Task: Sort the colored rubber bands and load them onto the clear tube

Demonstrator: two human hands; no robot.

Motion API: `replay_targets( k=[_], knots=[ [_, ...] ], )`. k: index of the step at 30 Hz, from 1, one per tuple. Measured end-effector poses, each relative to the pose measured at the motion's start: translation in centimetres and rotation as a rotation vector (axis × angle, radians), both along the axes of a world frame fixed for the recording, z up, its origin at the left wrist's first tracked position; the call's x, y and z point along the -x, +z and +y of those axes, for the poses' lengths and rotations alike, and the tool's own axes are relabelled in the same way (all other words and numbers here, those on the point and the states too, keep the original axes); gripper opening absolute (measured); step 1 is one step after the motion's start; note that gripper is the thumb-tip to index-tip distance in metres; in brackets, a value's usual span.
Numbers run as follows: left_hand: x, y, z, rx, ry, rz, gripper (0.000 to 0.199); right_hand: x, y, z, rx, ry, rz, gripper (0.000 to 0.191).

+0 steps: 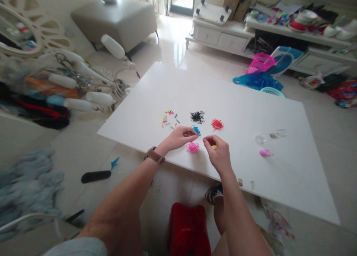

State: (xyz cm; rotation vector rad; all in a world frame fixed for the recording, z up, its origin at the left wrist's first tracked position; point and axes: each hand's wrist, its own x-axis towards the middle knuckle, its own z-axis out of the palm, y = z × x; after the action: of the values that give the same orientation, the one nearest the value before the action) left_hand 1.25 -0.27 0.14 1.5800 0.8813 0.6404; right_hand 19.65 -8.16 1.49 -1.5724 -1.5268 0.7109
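Ranging left to right across the white desk (245,107): scattered multicoloured bands (165,121) lie left of frame centre. Left hand (182,136), just right of them, has fingertips pinched together; held item, if any, too small to identify. Pink pile (193,147) sits just below that hand, blue pile (196,131) at its fingertips, black pile (197,117) above. Yellow pile (214,147) is partly hidden by the right hand (219,152), also pinched narrow, contents unclear, fingertips near the left's. Red pile (217,124) lies above it. Clear container (278,134) and pink object (265,153): right of frame.
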Motion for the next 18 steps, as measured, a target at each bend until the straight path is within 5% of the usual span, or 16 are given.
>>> replay_targets(
  k=[18],
  knots=[
    [-0.49, -0.58, -0.24, 0.006, -0.039, -0.012, 0.018, 0.15, 0.15, -0.01, 0.008, 0.014, -0.012, 0.016]
  ],
)
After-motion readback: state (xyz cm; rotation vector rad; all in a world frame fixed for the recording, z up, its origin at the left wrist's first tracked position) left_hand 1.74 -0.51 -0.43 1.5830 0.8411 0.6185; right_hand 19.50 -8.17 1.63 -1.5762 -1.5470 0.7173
